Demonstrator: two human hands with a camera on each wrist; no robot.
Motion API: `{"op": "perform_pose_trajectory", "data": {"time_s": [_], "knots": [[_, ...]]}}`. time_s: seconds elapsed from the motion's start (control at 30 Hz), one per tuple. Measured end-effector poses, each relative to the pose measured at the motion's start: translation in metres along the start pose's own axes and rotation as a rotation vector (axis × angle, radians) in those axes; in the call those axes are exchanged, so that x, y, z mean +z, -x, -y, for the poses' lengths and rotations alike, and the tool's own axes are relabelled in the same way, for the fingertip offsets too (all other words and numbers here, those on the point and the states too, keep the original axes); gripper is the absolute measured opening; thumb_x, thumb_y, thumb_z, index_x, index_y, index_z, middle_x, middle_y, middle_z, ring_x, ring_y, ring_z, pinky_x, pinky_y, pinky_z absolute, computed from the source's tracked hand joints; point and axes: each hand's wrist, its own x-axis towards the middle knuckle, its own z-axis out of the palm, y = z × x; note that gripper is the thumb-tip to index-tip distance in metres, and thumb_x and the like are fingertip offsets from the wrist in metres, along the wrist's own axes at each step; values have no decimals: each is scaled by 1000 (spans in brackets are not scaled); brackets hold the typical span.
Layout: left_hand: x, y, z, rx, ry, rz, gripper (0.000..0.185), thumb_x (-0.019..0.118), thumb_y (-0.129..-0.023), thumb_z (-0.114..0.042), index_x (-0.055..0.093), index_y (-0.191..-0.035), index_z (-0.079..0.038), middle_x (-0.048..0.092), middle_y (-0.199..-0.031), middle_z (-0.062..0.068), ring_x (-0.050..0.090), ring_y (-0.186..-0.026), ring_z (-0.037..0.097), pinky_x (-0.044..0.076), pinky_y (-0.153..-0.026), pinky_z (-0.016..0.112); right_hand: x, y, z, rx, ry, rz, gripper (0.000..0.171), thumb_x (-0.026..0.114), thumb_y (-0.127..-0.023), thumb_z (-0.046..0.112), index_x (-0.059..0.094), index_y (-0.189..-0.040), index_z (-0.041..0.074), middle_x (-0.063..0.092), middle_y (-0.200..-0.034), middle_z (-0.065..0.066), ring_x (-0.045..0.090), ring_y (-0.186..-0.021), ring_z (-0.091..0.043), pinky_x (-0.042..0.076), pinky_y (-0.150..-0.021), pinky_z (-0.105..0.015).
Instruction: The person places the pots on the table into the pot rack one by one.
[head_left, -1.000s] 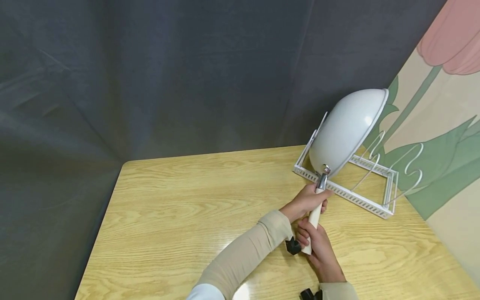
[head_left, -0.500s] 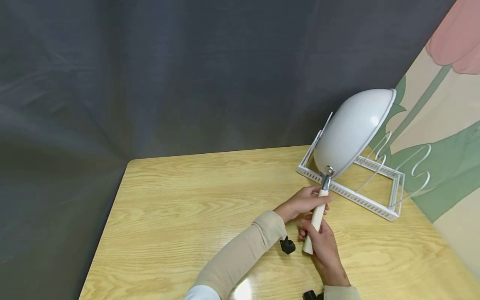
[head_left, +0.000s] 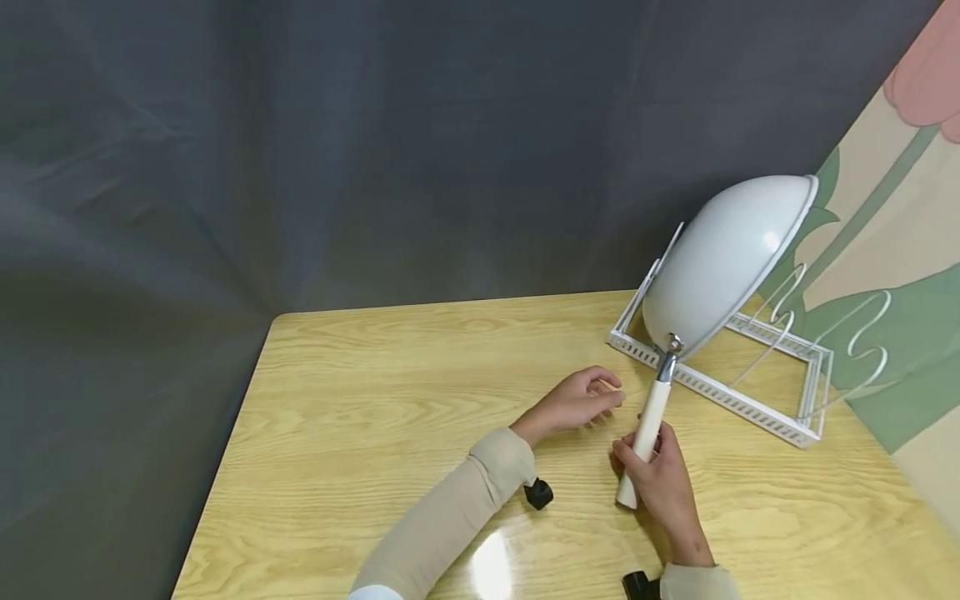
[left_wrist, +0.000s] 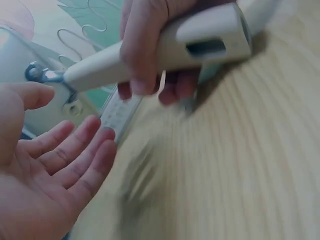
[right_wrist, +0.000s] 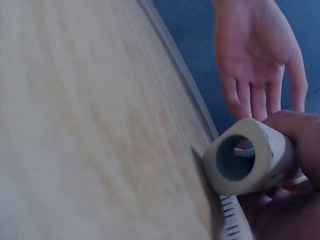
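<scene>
A white wok [head_left: 723, 262] stands tilted on its edge in a white rack [head_left: 742, 404], its rounded underside facing left. From its metal joint a cream handle [head_left: 651, 433] slopes down toward the front. My right hand [head_left: 667, 479] holds that handle near its lower end, the thumb lying across it. To the left, my left hand [head_left: 573, 402] is apart from the handle with relaxed fingers and nothing in them. In the left wrist view the left palm [left_wrist: 45, 185] shows, below the handle. The right wrist view shows the handle's hollow end [right_wrist: 240, 160].
Curved white wire dividers [head_left: 870, 333] rise from the rack's right part. Behind the wooden table [head_left: 412, 375] hangs a dark curtain [head_left: 450, 167]. A wall covering with painted flowers [head_left: 885, 250] borders the right side.
My left hand has let go of the handle and moved left, away from it. The right hand still holds the handle. The whole head view has shifted, so things appear farther right.
</scene>
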Motion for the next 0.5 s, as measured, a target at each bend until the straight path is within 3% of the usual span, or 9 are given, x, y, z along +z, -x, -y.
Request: {"op": "perform_pose_trajectory", "data": {"time_s": [0.13,0.23,0.33,0.4,0.5], "knots": [[-21,18,1,62,-173,10,42,63,-104,-38,57,-136,-11,63,-108,-8,67,-94,15,57,-71,29,-2,-3,1,-45,124,-23,71,70,-97,8,24,-150,-5,59,-118,-19,58,-86,-3,49,-74,-19],[-33,32,0,95,-266,10,46,60,-105,-40,55,-140,-10,62,-113,-9,63,-99,8,54,-81,26,-4,-5,2,-76,127,-28,88,71,-95,5,10,-158,-2,56,-121,-24,62,-92,-13,52,-73,-21],[-43,45,-1,103,-337,-7,46,58,-106,-41,53,-142,-12,62,-119,-7,60,-105,7,52,-88,28,-6,-5,5,-102,140,-44,101,73,-94,4,-3,-160,-2,47,-131,-33,61,-106,-35,55,-81,-36],[-49,52,-2,105,-378,-19,49,57,-106,-44,51,-143,-14,61,-125,-3,60,-108,9,52,-90,29,-7,-5,7,-115,156,-70,106,74,-93,7,-8,-159,-3,38,-138,-39,53,-117,-48,53,-88,-49],[-57,63,-3,117,-430,-26,52,54,-106,-48,48,-146,-15,59,-134,6,59,-114,14,52,-93,30,-7,-4,12,-128,164,-124,106,73,-93,10,-9,-158,-5,24,-147,-42,40,-128,-56,43,-98,-63]]}}
